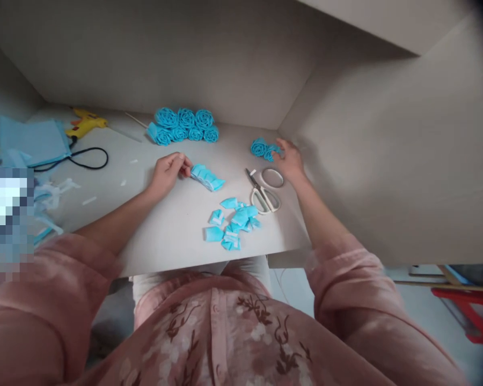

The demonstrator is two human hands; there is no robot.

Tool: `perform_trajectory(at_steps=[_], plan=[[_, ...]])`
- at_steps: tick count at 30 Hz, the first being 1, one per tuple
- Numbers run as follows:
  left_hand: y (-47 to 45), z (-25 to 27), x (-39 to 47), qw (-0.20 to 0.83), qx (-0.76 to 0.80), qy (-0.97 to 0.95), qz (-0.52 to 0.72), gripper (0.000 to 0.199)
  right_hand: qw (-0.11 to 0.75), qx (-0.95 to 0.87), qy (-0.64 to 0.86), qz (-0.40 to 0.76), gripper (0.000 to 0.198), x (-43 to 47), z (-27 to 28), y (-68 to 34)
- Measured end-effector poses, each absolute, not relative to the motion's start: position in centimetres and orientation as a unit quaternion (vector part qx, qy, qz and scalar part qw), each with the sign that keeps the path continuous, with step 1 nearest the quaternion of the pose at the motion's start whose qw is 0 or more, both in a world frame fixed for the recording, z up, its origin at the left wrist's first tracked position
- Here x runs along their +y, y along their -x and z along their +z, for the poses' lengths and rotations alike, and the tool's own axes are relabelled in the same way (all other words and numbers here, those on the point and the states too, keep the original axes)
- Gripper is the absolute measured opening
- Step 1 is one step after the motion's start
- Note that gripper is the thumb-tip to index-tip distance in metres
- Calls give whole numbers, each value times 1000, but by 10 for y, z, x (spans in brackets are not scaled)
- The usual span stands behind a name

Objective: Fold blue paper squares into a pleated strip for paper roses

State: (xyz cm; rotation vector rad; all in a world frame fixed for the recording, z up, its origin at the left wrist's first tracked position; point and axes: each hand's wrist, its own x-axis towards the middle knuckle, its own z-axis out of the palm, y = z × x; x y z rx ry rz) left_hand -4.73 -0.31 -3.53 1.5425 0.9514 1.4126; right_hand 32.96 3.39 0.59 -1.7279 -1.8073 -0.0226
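My left hand (170, 170), fingertips pinched together, holds the near end of a strip of overlapping light-blue petals (207, 177) just over the table. At the right, my right hand (288, 157) has its thumb and fingers curved around a blue rolled rose (271, 151). Against it on the left sits another blue rose (259, 147). Scissors with white handles (261, 194) lie between my hands, their blades pointing away from me. Nearer me is a loose heap of cut light-blue petal pieces (241, 217).
Blue roses (185, 126) stand in two rows by the back wall. A roll of tape (272, 178) lies near the scissors. Far left are a yellow glue gun (87, 123), its black cord (90, 153), and blue sheets (34, 140). Walls enclose the table behind and at the right.
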Motion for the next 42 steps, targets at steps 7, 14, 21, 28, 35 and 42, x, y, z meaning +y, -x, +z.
perform_trajectory(at_steps=[7,14,21,28,35,42], plan=[[49,-30,0,393,408,-588,578,33,315,-758,569,46,35,17,8,-271],[51,-40,12,388,457,-564,568,10,213,-830,466,220,39,12,6,-205],[52,-52,19,385,462,-587,542,16,164,-830,466,259,43,34,-1,-172],[46,-46,9,402,419,-619,529,34,267,-751,440,414,34,19,-5,-165],[28,-26,-18,518,348,-615,481,65,424,-692,412,414,36,-8,7,-177],[25,-28,-21,543,367,-594,467,50,453,-691,408,389,50,-19,-10,-182]])
